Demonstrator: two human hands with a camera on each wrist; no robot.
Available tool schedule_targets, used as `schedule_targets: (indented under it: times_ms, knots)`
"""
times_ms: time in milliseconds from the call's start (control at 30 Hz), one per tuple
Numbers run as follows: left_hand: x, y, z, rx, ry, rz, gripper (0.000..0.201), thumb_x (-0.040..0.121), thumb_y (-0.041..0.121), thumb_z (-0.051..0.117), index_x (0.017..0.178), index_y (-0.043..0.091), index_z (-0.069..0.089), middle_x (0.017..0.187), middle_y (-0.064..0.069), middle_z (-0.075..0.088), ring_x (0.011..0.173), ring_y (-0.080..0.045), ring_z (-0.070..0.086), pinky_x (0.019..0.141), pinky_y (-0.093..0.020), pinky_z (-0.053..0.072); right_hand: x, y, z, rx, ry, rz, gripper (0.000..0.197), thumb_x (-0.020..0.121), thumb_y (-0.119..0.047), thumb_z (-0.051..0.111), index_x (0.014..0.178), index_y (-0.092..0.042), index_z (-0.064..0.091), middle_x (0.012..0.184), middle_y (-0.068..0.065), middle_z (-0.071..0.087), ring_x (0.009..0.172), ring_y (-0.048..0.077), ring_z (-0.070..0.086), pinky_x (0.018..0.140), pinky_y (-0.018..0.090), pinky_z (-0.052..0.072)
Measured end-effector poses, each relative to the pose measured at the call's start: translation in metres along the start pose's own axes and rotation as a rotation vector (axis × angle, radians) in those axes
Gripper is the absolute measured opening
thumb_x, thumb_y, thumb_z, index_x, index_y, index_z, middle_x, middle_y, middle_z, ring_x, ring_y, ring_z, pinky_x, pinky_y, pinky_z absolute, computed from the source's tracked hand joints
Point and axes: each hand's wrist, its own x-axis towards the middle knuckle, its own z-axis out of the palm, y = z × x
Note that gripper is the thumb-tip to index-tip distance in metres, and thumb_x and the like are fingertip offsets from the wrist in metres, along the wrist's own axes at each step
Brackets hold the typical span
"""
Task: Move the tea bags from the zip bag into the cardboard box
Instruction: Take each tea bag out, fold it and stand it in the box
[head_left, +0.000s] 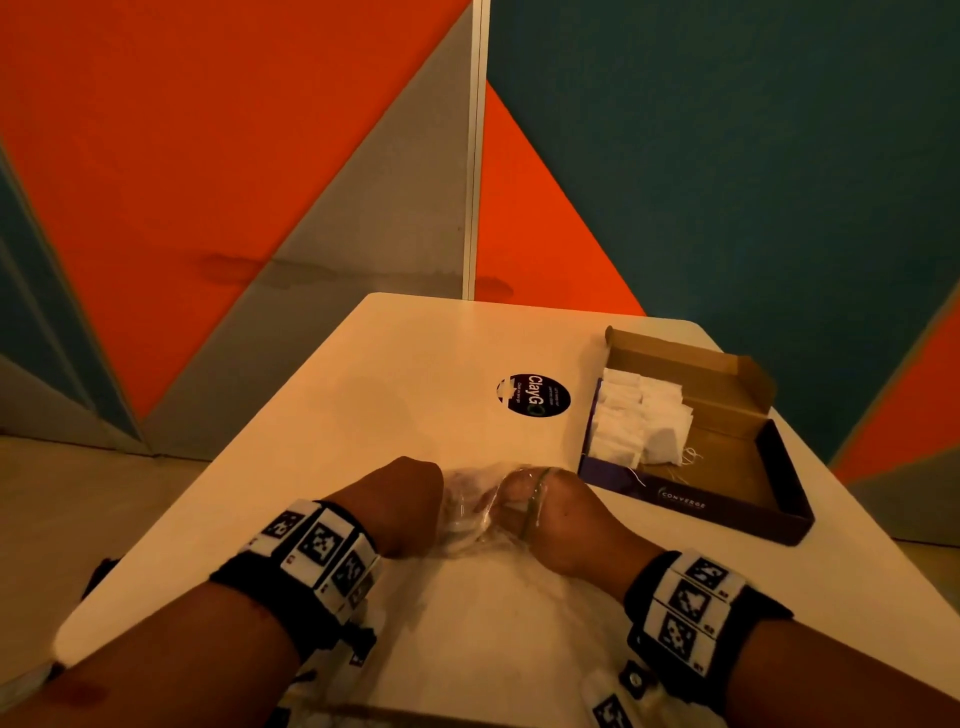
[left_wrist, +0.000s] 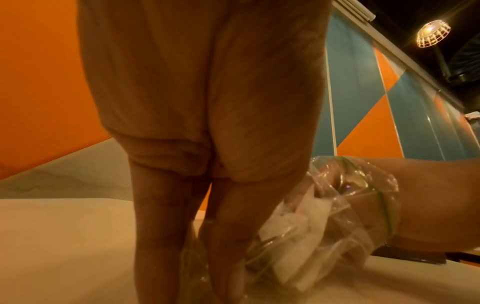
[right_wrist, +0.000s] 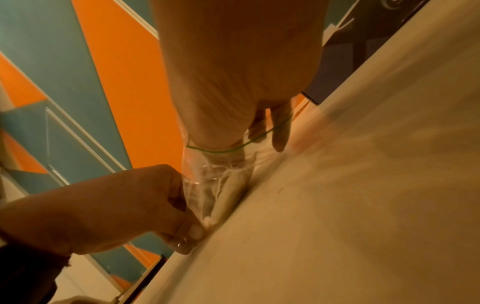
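- The right hand (head_left: 550, 506) is plunged into the mouth of the zip bag (head_left: 470, 512), with the green zip line stretched across the back of the hand; its fingers are buried in the plastic among the tea bags (left_wrist: 291, 221). Whether they are pinching one cannot be told — the film hides the fingertips.
- The left hand (head_left: 400, 506) sits just left of it, fingers curled onto the closed end of the bag and pinning it to the table (head_left: 363, 395).
- The bag lies roughly left to right between the two hands, mouth facing right, so the right hand goes in leftward and, as I judge it, must draw back out rightward.
- The cardboard box (head_left: 737, 374) stands open to the right and farther away, well apart from the bag; a white heap of tea bags already lies in its left half, strings trailing toward the near wall.
- The box is on the right hand's side, so that hand is the nearer carrier — a withdrawal to the right leads toward the box, while the left hand only has to anchor the bag.
- A round dark sticker (head_left: 533, 395) lies on the table between bag and box.
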Motion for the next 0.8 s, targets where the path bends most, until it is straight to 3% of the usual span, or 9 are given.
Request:
schedule_targets:
  times_ms: [67,133,267,400,500,567,700,767,800]
  knots:
    - [0.002,-0.003,0.003,-0.004,0.017,-0.012,0.025,0.090,0.027,0.061,0.103,0.007,0.066,0.108,-0.009,0.070,0.095,-0.023,0.066,0.070,-0.025,0.047,-0.002,0.002,-0.003,0.002,0.062,-0.042,0.019,0.089,-0.015,0.068,0.105,-0.014,0.077,0.111,0.001,0.073,0.102,0.009,0.066,0.095,0.017,0.051]
    - [0.002,-0.005,0.003,-0.009,0.024,-0.026,0.021,0.092,0.023,0.057,0.104,0.007,0.064,0.111,-0.009,0.068,0.099,-0.023,0.066,0.070,-0.024,0.046,-0.006,0.002,-0.009,0.010,0.110,0.046,0.019,0.091,-0.016,0.067,0.106,-0.021,0.077,0.118,-0.007,0.070,0.110,0.003,0.063,0.100,0.017,0.046]
    - [0.002,-0.004,0.003,-0.008,0.031,-0.028,0.019,0.094,0.015,0.050,0.102,0.005,0.064,0.110,-0.011,0.068,0.099,-0.024,0.066,0.069,-0.024,0.044,-0.016,0.005,-0.021,0.076,0.197,0.230,0.019,0.096,-0.015,0.061,0.088,-0.019,0.078,0.091,-0.025,0.070,0.086,-0.010,0.064,0.082,0.014,0.049]
    - [0.001,-0.010,0.003,0.025,0.016,-0.034,0.022,0.095,0.014,0.048,0.106,0.004,0.064,0.114,-0.013,0.067,0.102,-0.025,0.065,0.075,-0.025,0.047,-0.022,0.000,-0.037,0.193,0.265,0.360,0.019,0.096,-0.027,0.063,0.107,-0.033,0.076,0.094,-0.021,0.073,0.083,-0.004,0.068,0.077,0.016,0.056]
    - [-0.003,-0.021,0.001,0.081,-0.003,-0.048,0.027,0.098,0.019,0.046,0.114,0.004,0.062,0.120,-0.012,0.065,0.108,-0.025,0.063,0.089,-0.029,0.050,-0.025,-0.007,-0.054,0.273,0.326,0.470,0.014,0.094,-0.027,0.065,0.101,-0.030,0.076,0.078,-0.014,0.073,0.064,0.001,0.068,0.060,0.016,0.055]
    - [-0.007,-0.026,-0.001,0.097,-0.011,-0.068,0.029,0.098,0.023,0.046,0.117,0.008,0.062,0.122,-0.009,0.064,0.109,-0.023,0.063,0.089,-0.027,0.049,-0.029,-0.011,-0.065,0.367,0.389,0.535,0.012,0.094,-0.026,0.065,0.098,-0.026,0.076,0.068,-0.005,0.072,0.055,0.003,0.065,0.055,0.016,0.053]
    - [-0.017,-0.023,-0.011,0.057,-0.068,-0.050,0.040,0.095,0.025,0.053,0.135,0.018,0.053,0.138,-0.002,0.055,0.124,-0.019,0.055,0.103,-0.027,0.046,-0.039,-0.021,-0.080,0.490,0.455,0.629,0.010,0.093,-0.030,0.066,0.093,-0.028,0.075,0.073,0.005,0.074,0.068,0.020,0.071,0.078,0.039,0.058]
    - [-0.026,-0.018,-0.020,-0.069,0.020,-0.050,0.049,0.096,0.022,0.052,0.144,0.026,0.043,0.148,0.002,0.046,0.134,-0.017,0.046,0.110,-0.028,0.039,-0.044,-0.027,-0.086,0.510,0.488,0.629,0.008,0.093,-0.031,0.066,0.089,-0.031,0.073,0.071,0.005,0.074,0.070,0.021,0.073,0.076,0.035,0.055]
    - [-0.031,-0.013,-0.026,-0.150,0.138,-0.059,0.050,0.096,0.022,0.052,0.144,0.030,0.042,0.149,0.005,0.045,0.134,-0.015,0.045,0.109,-0.027,0.038,-0.045,-0.030,-0.088,0.512,0.506,0.624,0.008,0.092,-0.030,0.066,0.087,-0.032,0.072,0.070,0.005,0.074,0.069,0.020,0.073,0.074,0.033,0.054]
